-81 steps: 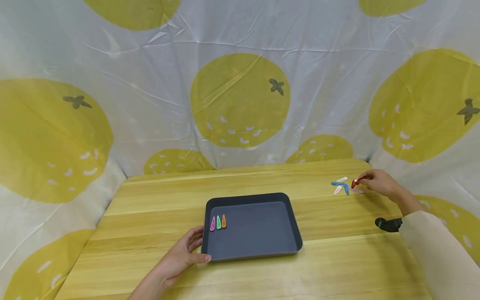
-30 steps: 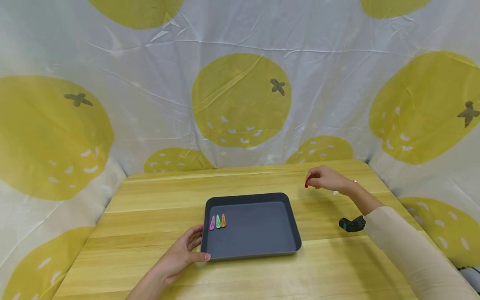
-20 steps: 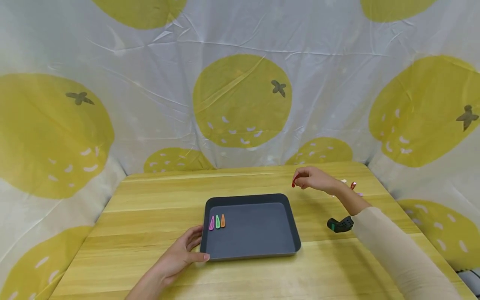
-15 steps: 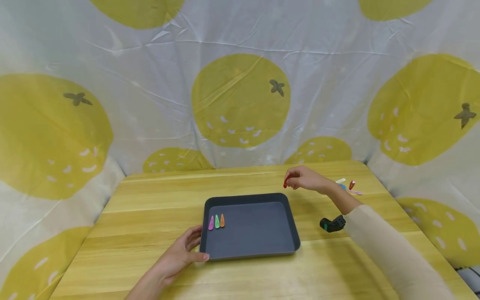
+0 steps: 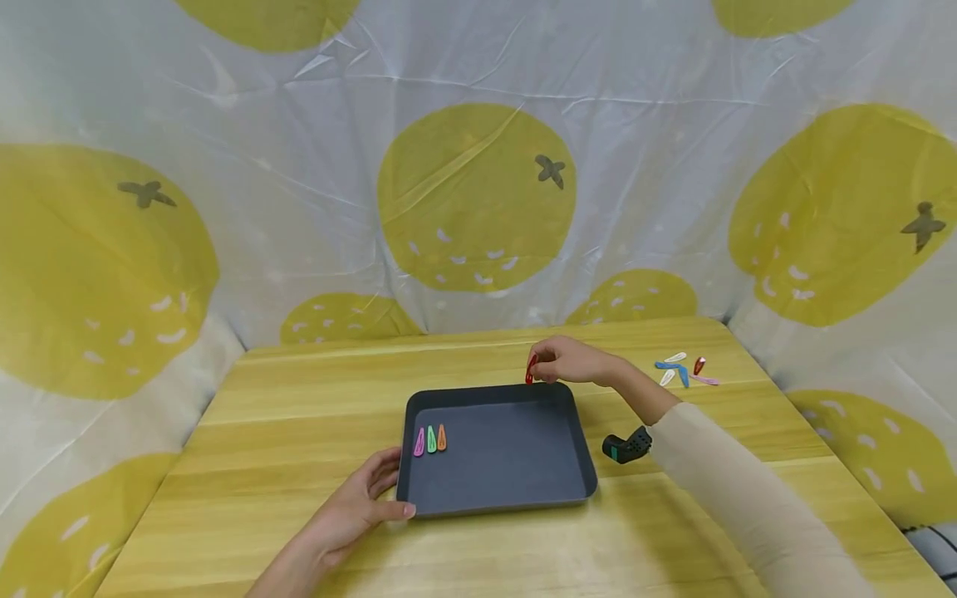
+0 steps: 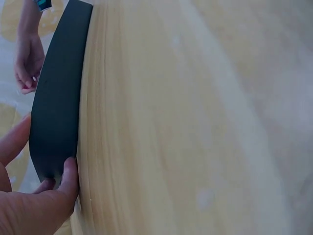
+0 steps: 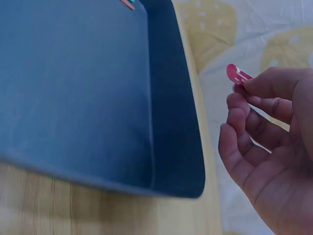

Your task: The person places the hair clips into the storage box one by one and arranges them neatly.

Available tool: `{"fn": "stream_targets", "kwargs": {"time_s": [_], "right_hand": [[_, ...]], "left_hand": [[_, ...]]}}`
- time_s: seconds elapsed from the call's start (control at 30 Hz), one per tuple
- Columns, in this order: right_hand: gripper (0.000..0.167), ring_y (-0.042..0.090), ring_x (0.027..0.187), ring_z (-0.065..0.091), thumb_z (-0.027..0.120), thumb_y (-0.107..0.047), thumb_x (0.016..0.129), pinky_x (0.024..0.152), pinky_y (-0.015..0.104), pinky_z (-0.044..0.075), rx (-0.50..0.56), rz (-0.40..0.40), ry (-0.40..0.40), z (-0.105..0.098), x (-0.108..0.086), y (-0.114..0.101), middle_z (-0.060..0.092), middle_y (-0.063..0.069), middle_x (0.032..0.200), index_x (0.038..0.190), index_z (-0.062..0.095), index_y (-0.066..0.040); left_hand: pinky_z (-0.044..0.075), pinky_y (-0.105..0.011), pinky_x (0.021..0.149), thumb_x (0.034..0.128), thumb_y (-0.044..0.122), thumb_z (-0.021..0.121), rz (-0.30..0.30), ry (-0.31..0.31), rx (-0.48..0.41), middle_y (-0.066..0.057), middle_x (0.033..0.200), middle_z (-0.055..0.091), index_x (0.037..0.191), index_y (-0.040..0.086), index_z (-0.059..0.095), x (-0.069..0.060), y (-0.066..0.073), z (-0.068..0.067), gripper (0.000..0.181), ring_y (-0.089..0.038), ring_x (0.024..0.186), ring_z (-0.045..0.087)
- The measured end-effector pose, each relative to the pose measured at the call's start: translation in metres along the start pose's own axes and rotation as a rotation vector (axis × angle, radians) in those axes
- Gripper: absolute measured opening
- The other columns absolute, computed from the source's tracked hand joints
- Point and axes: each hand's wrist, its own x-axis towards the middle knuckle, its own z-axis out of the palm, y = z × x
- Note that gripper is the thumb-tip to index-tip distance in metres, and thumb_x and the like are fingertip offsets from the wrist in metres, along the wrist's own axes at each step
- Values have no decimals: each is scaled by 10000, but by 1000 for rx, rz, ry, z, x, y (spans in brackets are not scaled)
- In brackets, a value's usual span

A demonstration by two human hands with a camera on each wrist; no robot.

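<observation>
My right hand (image 5: 571, 362) pinches a red snap hair clip (image 5: 531, 369) above the far right rim of a dark baking tray (image 5: 508, 502). In the right wrist view the red clip (image 7: 238, 74) pokes out between thumb and index finger. My left hand (image 5: 359, 511) holds the tray's near left corner; the left wrist view has its fingers on the dark tray wall (image 6: 61, 93). Inside the tray, at its left, a pink clip (image 5: 419, 442), a green clip (image 5: 431, 438) and an orange clip (image 5: 442, 437) lie side by side.
On the wooden table (image 5: 299, 415), far right, lie a red clip (image 5: 699, 365), blue clips (image 5: 682, 373), white clips (image 5: 668, 378) and a pink clip (image 5: 704, 379). A black device (image 5: 626, 446) is by the right wrist. A fruit-print curtain (image 5: 314, 208) surrounds the table.
The right hand has carried the red clip leftward from the clip pile to the tray's far right rim. The left hand has stayed on the tray corner.
</observation>
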Motion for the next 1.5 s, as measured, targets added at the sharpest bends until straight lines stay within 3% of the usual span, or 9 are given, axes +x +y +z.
{"fn": "stream_targets", "kwargs": {"time_s": [0.2, 0.37, 0.5, 0.67, 0.9, 1.13, 1.5], "right_hand": [[173, 236, 739, 529, 563, -108, 1054, 742, 427, 498, -10, -35, -52, 15, 17, -12, 594, 80, 821, 1011, 715, -38], [179, 276, 727, 560, 574, -97, 1053, 678, 348, 473, -43, -52, -123, 31, 30, -20, 645, 151, 835, 990, 734, -48], [185, 219, 696, 577, 579, -88, 1048, 630, 286, 456, -94, -64, -160, 49, 41, -26, 677, 192, 860, 968, 746, -84], [178, 131, 635, 538, 582, -69, 1035, 599, 269, 444, -158, -86, -212, 72, 56, -31, 659, 109, 796, 937, 729, -89], [163, 113, 667, 559, 592, -86, 1028, 623, 259, 461, -264, -102, -252, 94, 71, -31, 653, -12, 791, 934, 718, -132], [180, 91, 635, 484, 651, -92, 994, 625, 244, 403, -391, -72, -236, 105, 79, -38, 598, -70, 718, 852, 726, -171], [194, 108, 608, 502, 702, -118, 960, 597, 249, 404, -450, -16, -174, 116, 81, -43, 637, -73, 711, 787, 732, -198]], "left_hand": [[481, -346, 1007, 813, -97, 810, 6, -9, -21, -283, 1615, 261, 1578, -51, 233, 0, 2, -1, 960, -440, 1453, 288], [487, -338, 991, 815, -100, 807, 3, -17, -29, -280, 1614, 263, 1577, -49, 232, -1, 2, -1, 955, -438, 1450, 291], [487, -347, 1000, 812, -96, 812, 3, -17, -28, -277, 1615, 267, 1577, -45, 241, 0, 1, -2, 956, -439, 1453, 290], [489, -353, 1001, 810, -100, 811, -2, -8, -24, -278, 1612, 272, 1575, -46, 247, -1, -1, -3, 952, -442, 1453, 293], [487, -376, 1016, 813, -94, 813, -12, -9, -21, -279, 1606, 280, 1576, -35, 253, -1, -1, -2, 949, -451, 1455, 287], [491, -363, 1003, 813, -93, 814, -2, -19, -31, -277, 1607, 274, 1574, -39, 247, -1, 0, -1, 951, -445, 1454, 284], [493, -369, 1001, 820, -87, 811, 7, -31, -31, -286, 1602, 274, 1574, -42, 242, 0, 0, -1, 945, -456, 1453, 285]]}}
